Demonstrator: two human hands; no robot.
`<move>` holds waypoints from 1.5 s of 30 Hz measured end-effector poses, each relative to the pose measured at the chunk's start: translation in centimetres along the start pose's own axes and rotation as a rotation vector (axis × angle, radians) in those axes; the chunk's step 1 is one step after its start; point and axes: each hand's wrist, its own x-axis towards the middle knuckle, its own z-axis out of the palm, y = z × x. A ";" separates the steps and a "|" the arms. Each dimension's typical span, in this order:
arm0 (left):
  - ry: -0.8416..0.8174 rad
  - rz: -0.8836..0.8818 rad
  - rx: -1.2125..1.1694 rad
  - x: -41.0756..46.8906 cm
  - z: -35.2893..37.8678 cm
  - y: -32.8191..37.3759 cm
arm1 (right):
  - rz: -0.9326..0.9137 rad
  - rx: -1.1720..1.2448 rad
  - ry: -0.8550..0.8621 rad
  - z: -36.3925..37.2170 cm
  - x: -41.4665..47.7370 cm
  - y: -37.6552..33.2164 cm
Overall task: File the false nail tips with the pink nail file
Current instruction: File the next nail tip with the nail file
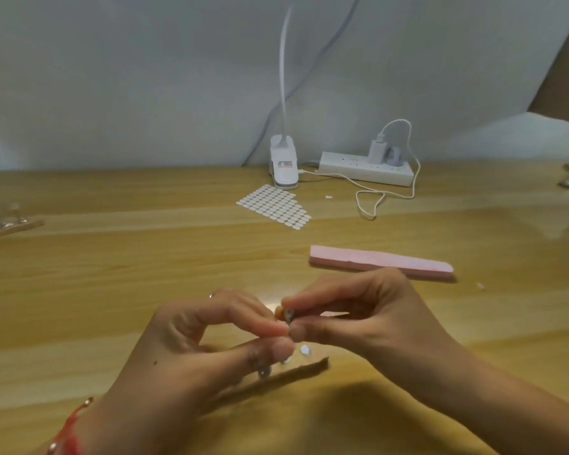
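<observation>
The pink nail file [380,260] is just lying flat on the wooden worktop [145,257], untouched, a bit beyond the right hand [368,310]. Both hands meet in the middle: the right hand pinches a tiny dark-and-orange thing [288,315] between thumb and forefinger, too blurry to say for sure it's a nail tip, and the left hand [217,336] has its thumb and finger pressed in against the same spot, so both grips are narrow and closed on that little piece. Right under the hands there's a wooden strip [296,367] with small clear tips standing on it. A red bracelet [68,431] sits on the left wrist. Further back: a sheet of white oval stickers [275,205], a white clip lamp base [284,164], and a power strip [365,167] with a charger plugged in, cable looping over the worktop.
</observation>
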 end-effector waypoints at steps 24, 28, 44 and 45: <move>0.308 -0.118 -0.064 0.7 0.4 0.4 | 0.027 -1.239 0.245 -9.2 2.6 2.6; 0.274 -0.099 0.094 0.4 -0.1 0.3 | -0.354 -0.901 0.191 -6.0 1.9 0.9; 0.275 0.108 0.302 0.4 -1.0 -0.9 | -0.580 -0.920 0.006 -1.9 0.3 2.0; 0.279 0.116 0.327 0.4 -1.0 -0.9 | -0.578 -0.912 0.021 -1.9 0.3 1.9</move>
